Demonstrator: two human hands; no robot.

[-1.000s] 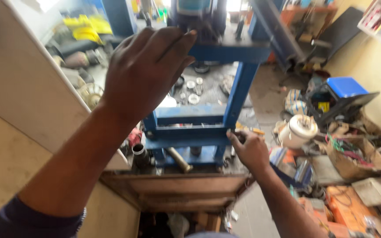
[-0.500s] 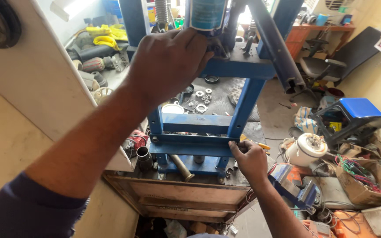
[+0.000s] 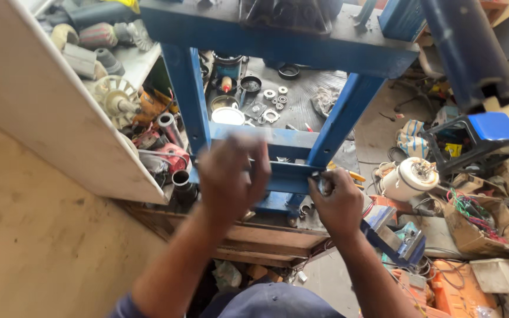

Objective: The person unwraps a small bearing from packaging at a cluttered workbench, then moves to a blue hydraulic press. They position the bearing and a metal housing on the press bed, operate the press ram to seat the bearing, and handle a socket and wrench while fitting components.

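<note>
A blue steel press frame [image 3: 349, 112] stands in front of me, its top beam [image 3: 278, 41] close to the camera. My left hand [image 3: 231, 176] is blurred and lies over the left part of the lower crossbar [image 3: 287, 174], fingers curled toward it; whether it grips the bar is unclear. My right hand [image 3: 337, 203] is at the crossbar's right end by the upright, fingers pinched on a small metal part [image 3: 318, 184]. Loose rings and washers [image 3: 272, 100] lie on the dark bed behind the frame.
A white shelf [image 3: 60, 118] with motor parts runs along the left. The frame rests on a wooden bench [image 3: 266, 238]. On the right are a blue vise [image 3: 393, 235], a round white housing [image 3: 410, 176], a blue stool [image 3: 490, 126] and a cardboard box of wires [image 3: 472, 224].
My left hand has dropped from the top beam down to the lower crossbar. The camera has moved in closer. My right hand stays at the crossbar's right end.
</note>
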